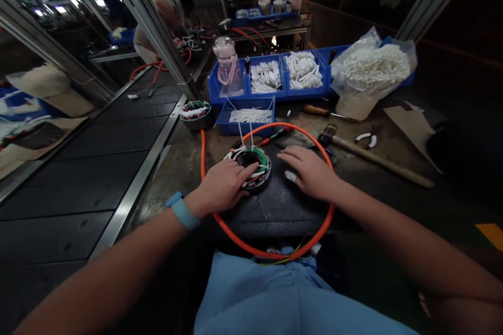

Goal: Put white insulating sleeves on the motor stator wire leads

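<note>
A ring-shaped motor stator [264, 159], with green insulation, coloured wires and white sleeves, sits on the dark worktop. Two white cable ties [252, 135] stick up from its far side. My left hand [226, 183] grips the stator's near left side, with the index finger stretched across the ring and the other fingers partly hidden. To the right of the stator, my right hand [310, 172] lies palm down with its fingers extended and nothing in them. One of its fingers has a white wrap. An orange cable [236, 239] loops around the stator and passes beneath my right forearm.
Behind stand a small blue tray of cable ties [251, 115], blue bins of white sleeves [267, 77], a pink bottle [230, 70] and a plastic bag [371, 76]. A mallet [377, 159], screwdriver [318, 110] and pliers [367, 138] lie right. Another stator [195, 114] stands left, near a conveyor [98, 172].
</note>
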`<action>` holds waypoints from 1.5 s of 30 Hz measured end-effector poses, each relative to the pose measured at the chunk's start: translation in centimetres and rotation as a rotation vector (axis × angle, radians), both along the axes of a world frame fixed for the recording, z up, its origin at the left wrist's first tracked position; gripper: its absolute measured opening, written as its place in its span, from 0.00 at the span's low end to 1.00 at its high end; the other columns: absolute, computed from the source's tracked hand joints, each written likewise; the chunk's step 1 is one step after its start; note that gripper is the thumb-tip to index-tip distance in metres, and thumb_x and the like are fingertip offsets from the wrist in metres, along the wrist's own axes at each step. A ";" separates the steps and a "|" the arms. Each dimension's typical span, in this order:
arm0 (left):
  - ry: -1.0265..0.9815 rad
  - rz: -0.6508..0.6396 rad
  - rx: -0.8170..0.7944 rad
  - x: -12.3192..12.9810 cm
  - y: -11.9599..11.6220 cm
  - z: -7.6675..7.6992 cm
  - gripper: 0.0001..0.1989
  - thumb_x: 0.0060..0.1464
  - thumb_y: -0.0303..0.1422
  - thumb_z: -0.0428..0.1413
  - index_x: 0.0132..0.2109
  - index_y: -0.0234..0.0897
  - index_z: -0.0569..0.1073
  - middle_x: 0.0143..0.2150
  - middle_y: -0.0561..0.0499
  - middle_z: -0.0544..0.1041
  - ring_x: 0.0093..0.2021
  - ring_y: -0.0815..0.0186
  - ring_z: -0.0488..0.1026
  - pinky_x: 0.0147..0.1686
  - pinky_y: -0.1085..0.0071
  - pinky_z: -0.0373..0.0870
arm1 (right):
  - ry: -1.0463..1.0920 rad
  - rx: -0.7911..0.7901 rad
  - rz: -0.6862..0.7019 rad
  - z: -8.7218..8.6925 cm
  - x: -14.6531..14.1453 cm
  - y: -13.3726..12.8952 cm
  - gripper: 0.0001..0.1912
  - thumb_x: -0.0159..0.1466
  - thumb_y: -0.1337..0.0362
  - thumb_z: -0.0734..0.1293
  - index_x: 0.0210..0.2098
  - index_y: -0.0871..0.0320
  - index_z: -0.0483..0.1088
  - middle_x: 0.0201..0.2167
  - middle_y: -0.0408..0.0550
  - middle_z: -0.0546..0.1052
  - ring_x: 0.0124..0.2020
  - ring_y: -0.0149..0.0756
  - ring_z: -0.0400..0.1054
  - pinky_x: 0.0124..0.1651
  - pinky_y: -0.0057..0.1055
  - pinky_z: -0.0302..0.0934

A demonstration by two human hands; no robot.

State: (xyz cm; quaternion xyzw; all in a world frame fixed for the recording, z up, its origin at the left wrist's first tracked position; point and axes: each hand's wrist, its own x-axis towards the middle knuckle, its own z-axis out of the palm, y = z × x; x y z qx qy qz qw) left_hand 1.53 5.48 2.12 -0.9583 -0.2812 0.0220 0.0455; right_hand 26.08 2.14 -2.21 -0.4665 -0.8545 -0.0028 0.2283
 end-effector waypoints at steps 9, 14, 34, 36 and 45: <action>-0.676 0.156 -0.050 -2.6 -1.8 0.7 0.31 0.57 0.25 0.44 0.66 0.40 0.44 0.60 0.41 0.61 0.56 0.61 0.64 0.53 0.61 0.62 | 0.215 -0.085 -0.030 -0.8 -0.1 -3.0 0.35 0.51 0.78 0.59 0.59 0.58 0.56 0.57 0.55 0.63 0.58 0.43 0.57 0.59 0.46 0.56; -0.164 -0.195 -0.068 -6.5 2.3 1.0 0.30 0.54 0.33 0.54 0.62 0.41 0.56 0.60 0.45 0.64 0.60 0.56 0.59 0.59 0.55 0.52 | 0.254 -0.042 0.064 0.2 -2.2 -5.0 0.31 0.54 0.76 0.59 0.57 0.56 0.58 0.53 0.53 0.67 0.55 0.41 0.60 0.57 0.45 0.58; -0.719 0.114 -0.242 0.1 -3.4 -3.1 0.18 0.50 0.33 0.57 0.49 0.38 0.67 0.38 0.50 0.76 0.39 0.62 0.71 0.51 0.57 0.58 | 0.489 -0.096 0.098 -0.8 -3.8 -3.4 0.08 0.60 0.66 0.63 0.41 0.55 0.67 0.44 0.52 0.67 0.48 0.41 0.61 0.50 0.43 0.60; -0.737 0.159 -0.257 0.2 -3.8 -2.9 0.24 0.48 0.32 0.58 0.53 0.38 0.63 0.38 0.50 0.76 0.42 0.60 0.71 0.53 0.56 0.57 | 0.514 -0.113 0.110 -0.9 -3.6 -3.8 0.11 0.60 0.65 0.63 0.43 0.55 0.66 0.46 0.53 0.67 0.49 0.42 0.61 0.51 0.43 0.60; -0.656 0.208 -0.306 0.5 -3.3 -1.9 0.30 0.43 0.30 0.62 0.53 0.36 0.62 0.38 0.50 0.75 0.43 0.60 0.69 0.53 0.56 0.59 | 0.097 0.188 0.160 1.8 -4.3 -4.2 0.09 0.61 0.71 0.61 0.39 0.57 0.71 0.35 0.50 0.73 0.41 0.40 0.63 0.48 0.39 0.57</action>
